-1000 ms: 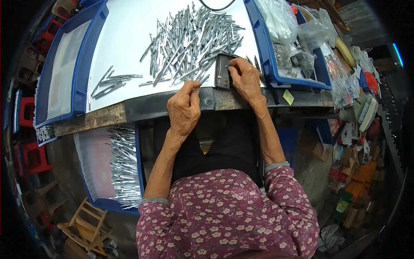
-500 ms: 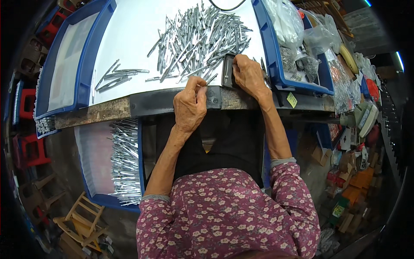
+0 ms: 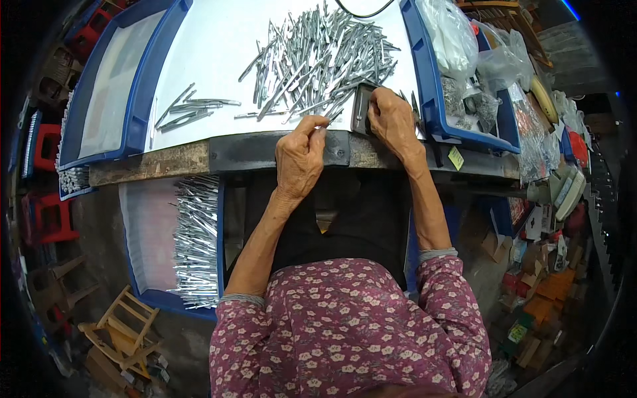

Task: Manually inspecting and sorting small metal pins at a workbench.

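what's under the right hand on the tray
A small dark flat block shows under the right hand, beside the pile of metal pieces. Its right part is covered.

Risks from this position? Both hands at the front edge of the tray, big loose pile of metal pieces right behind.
1. The left hand pinches one metal piece at the tray's front edge; a slip might drop it toward the lower tray.
2. The right hand rests on a dark block against the loose pile; a nudge may scatter pieces.
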{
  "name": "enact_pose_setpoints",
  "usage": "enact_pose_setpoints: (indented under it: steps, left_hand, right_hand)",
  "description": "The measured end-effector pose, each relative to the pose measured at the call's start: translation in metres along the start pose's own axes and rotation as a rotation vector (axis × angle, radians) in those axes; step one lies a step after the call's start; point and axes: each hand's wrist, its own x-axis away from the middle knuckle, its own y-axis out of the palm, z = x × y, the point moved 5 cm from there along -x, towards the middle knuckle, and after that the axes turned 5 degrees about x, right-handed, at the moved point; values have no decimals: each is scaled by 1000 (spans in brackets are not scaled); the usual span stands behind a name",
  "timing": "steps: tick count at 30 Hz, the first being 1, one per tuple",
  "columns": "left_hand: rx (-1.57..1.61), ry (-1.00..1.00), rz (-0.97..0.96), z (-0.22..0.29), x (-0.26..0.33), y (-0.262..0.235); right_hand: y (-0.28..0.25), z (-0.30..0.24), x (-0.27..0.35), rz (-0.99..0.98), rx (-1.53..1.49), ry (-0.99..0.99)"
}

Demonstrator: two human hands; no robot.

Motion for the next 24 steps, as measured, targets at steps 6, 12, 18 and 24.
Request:
enact_pose_setpoints:
  steps: [6, 12, 18, 24]
  left_hand:
    - [73, -123, -4, 3, 0, -3]
    - [265, -214, 11, 6, -1, -8]
    - [294, -230, 20, 6, 0, -8]
    - [312, -248, 11, 6, 0, -9]
  right_hand:
    - [-14, -14, 9, 18, -450, 316]
    - [-3, -56, 17, -21, -885, 392]
    - [1, -67, 17, 50, -957, 366]
    - [4, -68, 21, 46, -952, 365]
